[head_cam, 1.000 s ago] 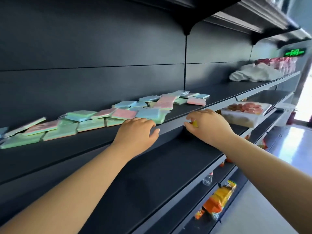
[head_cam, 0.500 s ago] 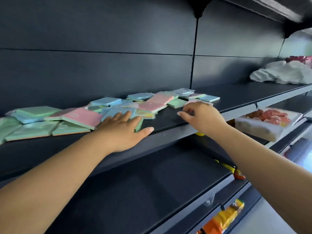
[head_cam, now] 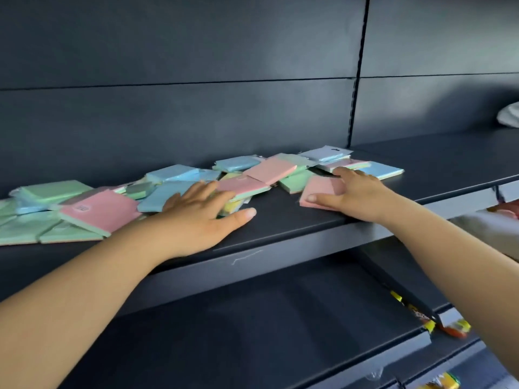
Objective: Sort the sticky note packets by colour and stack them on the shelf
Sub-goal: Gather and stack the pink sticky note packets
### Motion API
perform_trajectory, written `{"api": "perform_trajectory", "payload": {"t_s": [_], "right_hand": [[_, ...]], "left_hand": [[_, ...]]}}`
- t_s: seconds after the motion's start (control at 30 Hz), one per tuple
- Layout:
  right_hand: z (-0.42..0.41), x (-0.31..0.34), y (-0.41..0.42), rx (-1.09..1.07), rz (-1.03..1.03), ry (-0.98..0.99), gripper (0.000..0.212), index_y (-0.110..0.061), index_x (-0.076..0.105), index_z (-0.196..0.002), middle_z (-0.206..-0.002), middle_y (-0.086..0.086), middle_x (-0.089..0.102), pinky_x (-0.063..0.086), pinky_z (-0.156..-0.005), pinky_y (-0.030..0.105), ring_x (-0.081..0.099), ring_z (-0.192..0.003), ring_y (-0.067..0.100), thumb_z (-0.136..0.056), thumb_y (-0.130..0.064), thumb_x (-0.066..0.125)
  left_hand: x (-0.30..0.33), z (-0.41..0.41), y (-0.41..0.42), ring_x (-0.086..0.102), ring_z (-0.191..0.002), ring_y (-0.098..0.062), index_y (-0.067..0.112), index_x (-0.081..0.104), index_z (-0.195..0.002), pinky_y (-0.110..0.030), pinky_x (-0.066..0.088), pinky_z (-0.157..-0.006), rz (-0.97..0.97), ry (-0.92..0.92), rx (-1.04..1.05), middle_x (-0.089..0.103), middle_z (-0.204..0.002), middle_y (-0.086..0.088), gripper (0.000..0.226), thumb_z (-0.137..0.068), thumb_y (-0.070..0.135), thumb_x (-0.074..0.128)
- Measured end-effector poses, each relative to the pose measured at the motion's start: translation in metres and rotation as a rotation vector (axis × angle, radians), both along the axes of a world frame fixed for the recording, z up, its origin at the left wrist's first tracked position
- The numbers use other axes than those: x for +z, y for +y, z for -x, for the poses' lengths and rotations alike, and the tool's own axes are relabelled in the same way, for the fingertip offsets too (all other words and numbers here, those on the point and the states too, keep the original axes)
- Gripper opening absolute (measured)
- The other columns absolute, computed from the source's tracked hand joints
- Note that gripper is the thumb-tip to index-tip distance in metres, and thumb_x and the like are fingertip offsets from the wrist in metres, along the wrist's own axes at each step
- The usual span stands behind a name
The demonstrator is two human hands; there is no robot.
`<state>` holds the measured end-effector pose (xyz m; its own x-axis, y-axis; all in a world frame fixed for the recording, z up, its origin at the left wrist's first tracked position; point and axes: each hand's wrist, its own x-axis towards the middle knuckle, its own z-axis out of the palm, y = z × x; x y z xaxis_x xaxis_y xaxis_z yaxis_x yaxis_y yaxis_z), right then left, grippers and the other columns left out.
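Since the earlier frame, right hand (head_cam: 355,193) has drawn a pink packet (head_cam: 320,192) toward 6 o'clock, onto bare shelf (head_cam: 280,220) front; thumb and fingers pinch its edges. Left hand (head_cam: 202,217) lies flat, fingers spread, on the mixed packets (head_cam: 174,189) at 9 o'clock. Judged light, stiff, film-wrapped, likely slippery: take by opposite edges. Sorting barely begun.

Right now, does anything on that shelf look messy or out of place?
Yes. The sticky note packets lie jumbled on the shelf, colours mixed, many overlapping and tilted. A pink packet under the right hand sits askew near the edge.
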<state>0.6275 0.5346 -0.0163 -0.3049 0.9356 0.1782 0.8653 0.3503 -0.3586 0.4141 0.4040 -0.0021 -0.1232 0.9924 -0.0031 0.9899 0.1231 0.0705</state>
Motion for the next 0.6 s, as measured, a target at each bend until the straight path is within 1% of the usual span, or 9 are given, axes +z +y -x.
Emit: {"api": "perform_trajectory", "payload": {"t_s": [0.07, 0.13, 0.2, 0.23, 0.3, 0.4, 0.47, 0.53, 0.6], "right_hand": [[-0.001, -0.001, 0.008, 0.038, -0.092, -0.006, 0.090, -0.018, 0.030, -0.142, -0.143, 0.013, 0.035, 0.022, -0.110, 0.038, 0.027, -0.135, 0.032, -0.071, -0.065, 0.059], [-0.005, 0.001, 0.018, 0.081, -0.177, 0.013, 0.090, -0.018, 0.033, -0.139, -0.139, 0.013, 0.037, 0.018, -0.109, 0.033, 0.028, -0.132, 0.030, -0.068, -0.063, 0.064], [-0.016, 0.007, 0.028, 0.127, -0.217, 0.027, 0.088, -0.019, 0.034, -0.137, -0.136, 0.011, 0.038, 0.017, -0.108, 0.030, 0.029, -0.131, 0.029, -0.067, -0.058, 0.069], [-0.022, 0.010, 0.034, 0.148, -0.228, 0.026, 0.087, -0.020, 0.035, -0.136, -0.134, 0.010, 0.040, 0.017, -0.107, 0.029, 0.029, -0.130, 0.028, -0.066, -0.056, 0.071], [-0.034, 0.017, 0.046, 0.185, -0.240, 0.038, 0.083, -0.022, 0.036, -0.134, -0.130, 0.008, 0.041, 0.018, -0.106, 0.028, 0.030, -0.128, 0.027, -0.066, -0.052, 0.074], [-0.048, 0.022, 0.064, 0.256, -0.233, 0.098, 0.074, -0.024, 0.040, -0.130, -0.124, 0.006, 0.040, 0.020, -0.104, 0.026, 0.031, -0.125, 0.027, -0.069, -0.043, 0.076], [-0.054, 0.021, 0.073, 0.323, -0.219, 0.166, 0.066, -0.024, 0.043, -0.128, -0.116, 0.002, 0.036, 0.021, -0.100, 0.022, 0.033, -0.122, 0.025, -0.072, -0.034, 0.075], [-0.061, 0.018, 0.080, 0.419, -0.141, 0.279, 0.059, -0.027, 0.045, -0.128, -0.115, -0.003, 0.031, 0.022, -0.093, 0.016, 0.033, -0.123, 0.020, -0.076, -0.025, 0.074], [-0.065, 0.016, 0.087, 0.488, -0.060, 0.363, 0.059, -0.031, 0.045, -0.129, -0.126, -0.003, 0.029, 0.021, -0.086, 0.008, 0.031, -0.126, 0.014, -0.078, -0.017, 0.072]], "left_hand": [[0.003, -0.014, 0.016, 0.002, -0.144, -0.008, 0.031, 0.019, -0.146, -0.029, 0.008, -0.115, -0.009, -0.073, 0.008, 0.008, -0.156, 0.013, 0.062, -0.091, 0.059, 0.019], [0.007, -0.021, 0.035, 0.021, -0.141, -0.012, 0.030, 0.028, -0.143, -0.028, 0.018, -0.111, -0.025, -0.174, 0.024, 0.023, -0.153, 0.009, 0.059, -0.091, 0.058, 0.023], [0.013, -0.024, 0.061, 0.041, -0.129, -0.017, 0.028, 0.039, -0.137, -0.028, 0.030, -0.104, -0.049, -0.249, 0.061, 0.040, -0.145, 0.005, 0.057, -0.090, 0.059, 0.029], [0.015, -0.024, 0.076, 0.044, -0.125, -0.018, 0.026, 0.041, -0.135, -0.028, 0.033, -0.100, -0.064, -0.249, 0.084, 0.044, -0.141, 0.004, 0.056, -0.090, 0.058, 0.033], [0.020, -0.022, 0.104, 0.041, -0.130, -0.019, 0.021, 0.040, -0.137, -0.029, 0.031, -0.103, -0.091, -0.231, 0.144, 0.041, -0.144, 0.003, 0.060, -0.089, 0.057, 0.039], [0.020, -0.021, 0.138, 0.034, -0.136, -0.019, 0.017, 0.034, -0.142, -0.032, 0.026, -0.111, -0.092, -0.321, 0.274, 0.032, -0.151, 0.004, 0.075, -0.083, 0.063, 0.046], [0.018, -0.022, 0.151, 0.035, -0.135, -0.020, 0.017, 0.036, -0.141, -0.033, 0.027, -0.111, -0.065, -0.357, 0.333, 0.033, -0.150, 0.003, 0.077, -0.081, 0.063, 0.051], [0.015, -0.025, 0.159, 0.049, -0.119, -0.021, 0.020, 0.052, -0.125, -0.032, 0.038, -0.098, -0.076, -0.346, 0.345, 0.050, -0.136, -0.001, 0.063, -0.077, 0.060, 0.059], [0.015, -0.030, 0.160, 0.054, -0.090, -0.021, 0.019, 0.059, -0.097, -0.029, 0.040, -0.074, -0.131, -0.328, 0.313, 0.061, -0.105, -0.003, 0.043, -0.074, 0.055, 0.066]]}}
